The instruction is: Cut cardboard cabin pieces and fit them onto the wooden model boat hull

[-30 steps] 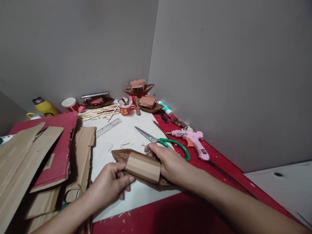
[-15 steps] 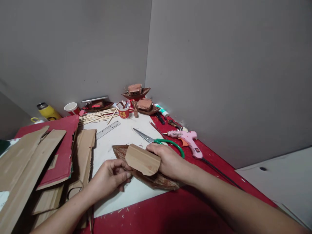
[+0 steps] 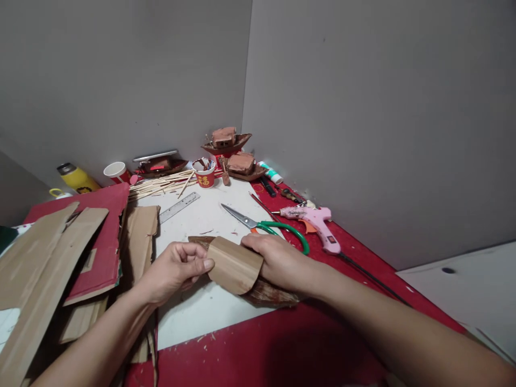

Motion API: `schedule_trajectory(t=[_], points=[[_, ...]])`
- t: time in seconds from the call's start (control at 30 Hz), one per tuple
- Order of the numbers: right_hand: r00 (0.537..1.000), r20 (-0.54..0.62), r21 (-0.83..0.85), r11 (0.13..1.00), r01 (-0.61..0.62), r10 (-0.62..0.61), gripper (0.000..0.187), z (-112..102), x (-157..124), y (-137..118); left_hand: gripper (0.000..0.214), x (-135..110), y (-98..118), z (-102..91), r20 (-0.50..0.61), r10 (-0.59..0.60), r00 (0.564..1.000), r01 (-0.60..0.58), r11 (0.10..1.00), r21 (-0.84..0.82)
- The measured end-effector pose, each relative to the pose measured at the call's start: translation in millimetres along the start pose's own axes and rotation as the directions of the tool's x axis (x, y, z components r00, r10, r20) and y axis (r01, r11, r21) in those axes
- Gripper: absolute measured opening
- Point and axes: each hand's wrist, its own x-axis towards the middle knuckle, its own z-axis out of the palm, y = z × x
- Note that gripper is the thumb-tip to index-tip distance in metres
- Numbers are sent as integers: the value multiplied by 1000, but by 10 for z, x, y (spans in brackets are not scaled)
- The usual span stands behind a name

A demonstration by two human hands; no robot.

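A brown model boat (image 3: 274, 293) is held over the white sheet, with a curved piece of cardboard (image 3: 234, 264) over its middle like a roof. My right hand (image 3: 280, 263) grips the boat and the cardboard from the right, its fingers partly hidden behind them. At the cardboard's left edge, my left hand (image 3: 181, 269) is closed with thumb and forefinger pinching that edge. Green-handled scissors (image 3: 258, 223) lie just beyond my right hand, blades pointing left.
A pink glue gun (image 3: 316, 220) lies at the right on the red cloth. Cardboard pieces (image 3: 52, 258) are piled at the left. Toward the wall are a ruler (image 3: 180, 207), wooden sticks (image 3: 161, 185), a red paper cup (image 3: 204, 174), a yellow bottle (image 3: 78, 177) and finished-looking boats (image 3: 226, 141).
My left hand has risen from beside the hull to the cardboard's left edge. The boat has tilted, and the cardboard now covers more of it. The view has shifted slightly.
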Motion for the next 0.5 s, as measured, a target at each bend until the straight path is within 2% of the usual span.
schedule_trajectory(t=[0.17,0.3,0.5], points=[[1000,24,-16,1000,-2,3,11,0,20,30,21,51,-66,-63,-26,95,995,-89,982,166],[1000,26,-37,999,-4,5,12,-5,13,33,15,76,-168,-90,5,179,984,-169,919,355],[999,31,-69,998,-9,11,13,15,-25,26,17,54,-167,-102,33,188,982,-179,846,502]])
